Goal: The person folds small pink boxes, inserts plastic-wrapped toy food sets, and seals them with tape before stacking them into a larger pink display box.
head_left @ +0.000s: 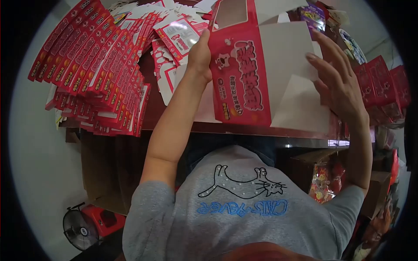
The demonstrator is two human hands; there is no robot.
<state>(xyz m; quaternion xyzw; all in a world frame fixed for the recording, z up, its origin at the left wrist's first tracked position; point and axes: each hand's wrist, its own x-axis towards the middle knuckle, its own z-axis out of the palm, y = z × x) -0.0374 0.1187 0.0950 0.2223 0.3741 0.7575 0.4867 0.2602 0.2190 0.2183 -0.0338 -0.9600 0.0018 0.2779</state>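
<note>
Grey cloth of the wearer's T-shirt (261, 226), with one outlined cat on its chest, lies nearest the camera. Beyond it, one red carton (239, 82) is held up over the near edge of the dark red counter (154, 111), between the two hands. Its left edge sits in the left grip (200, 58), which is closed on the card. The right grip (342, 82) is at the other side, fingers bent and parted, beside the pale unprinted flaps (289, 56); whether a fingertip touches them I cannot tell. The carton's long axis runs away from the wearer, its windowed panel at the far end, while the flaps stick out to the right.

Stacked red cartons (82, 56), too many and too overlapped to count, fan across the left, with a loose heap of flat cartons (178, 39) behind the left grip. One purple packet (312, 17) lies far right; one fan (82, 230) stands below left.
</note>
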